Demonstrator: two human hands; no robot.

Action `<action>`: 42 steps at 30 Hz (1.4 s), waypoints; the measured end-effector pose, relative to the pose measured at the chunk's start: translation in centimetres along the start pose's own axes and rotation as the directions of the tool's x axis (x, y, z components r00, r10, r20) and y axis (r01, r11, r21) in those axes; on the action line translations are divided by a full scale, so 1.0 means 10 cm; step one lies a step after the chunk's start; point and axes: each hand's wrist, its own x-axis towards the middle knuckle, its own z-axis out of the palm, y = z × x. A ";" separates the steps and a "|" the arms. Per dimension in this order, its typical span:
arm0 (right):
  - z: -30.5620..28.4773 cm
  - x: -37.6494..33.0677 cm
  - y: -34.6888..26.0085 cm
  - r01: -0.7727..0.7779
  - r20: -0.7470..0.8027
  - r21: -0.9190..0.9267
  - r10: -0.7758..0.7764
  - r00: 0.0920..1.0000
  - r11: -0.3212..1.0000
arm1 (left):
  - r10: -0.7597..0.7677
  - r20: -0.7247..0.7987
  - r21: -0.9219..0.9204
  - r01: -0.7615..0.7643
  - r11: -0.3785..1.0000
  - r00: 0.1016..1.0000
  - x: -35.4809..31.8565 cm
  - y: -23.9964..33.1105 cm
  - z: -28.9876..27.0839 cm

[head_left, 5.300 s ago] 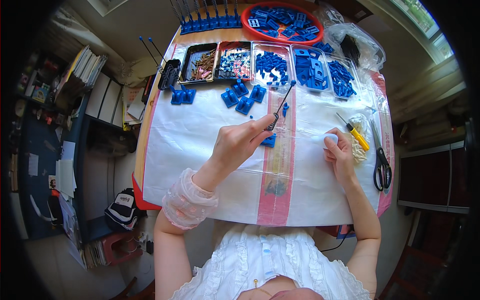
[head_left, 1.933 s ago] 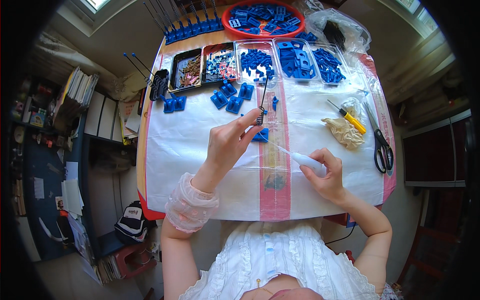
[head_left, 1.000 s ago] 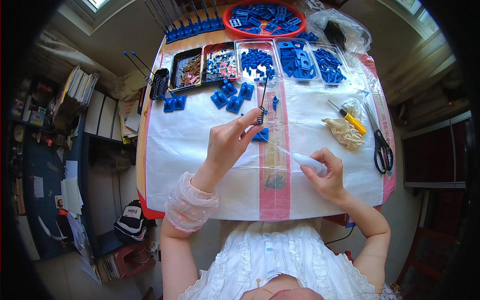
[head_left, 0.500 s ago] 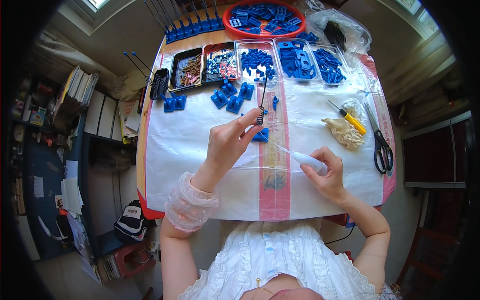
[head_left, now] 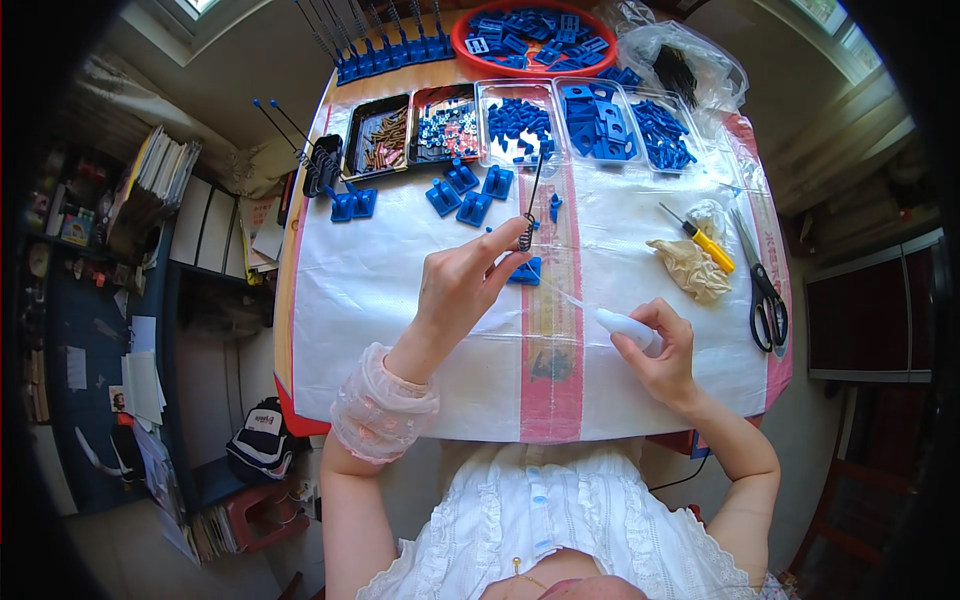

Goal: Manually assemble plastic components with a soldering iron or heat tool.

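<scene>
Head view: a black spring rod point(head_left: 538, 185) was pinched in the left hand point(head_left: 452, 287), with a white bottle point(head_left: 628, 328) angled toward it.
The coil was held between thumb and forefinger, the rod leaning slightly; the bottle was grasped in the right hand's grip point(head_left: 664, 352). Just beyond the left fingertips, a blue base point(head_left: 528, 271) was seen on the worktop point(head_left: 370, 290). Nozzle contact could not be told. Ideally, it was judged, the coil was kept still and the bottle squeezed lightly.
</scene>
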 end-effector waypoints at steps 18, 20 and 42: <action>-0.42 0.44 0.03 -0.481 0.213 0.707 0.492 0.844 0.518 | -0.014 -0.006 0.002 0.014 1.000 1.000 0.01 0.02 0.00; -0.44 0.55 0.06 -0.493 0.200 0.755 0.563 0.802 0.433 | 0.010 -0.009 0.004 -0.010 1.000 1.000 0.01 0.01 0.00; -0.18 1.26 0.32 -0.667 0.321 0.629 0.648 0.691 0.399 | 0.035 -0.032 0.010 -0.035 0.999 0.999 0.02 0.02 0.02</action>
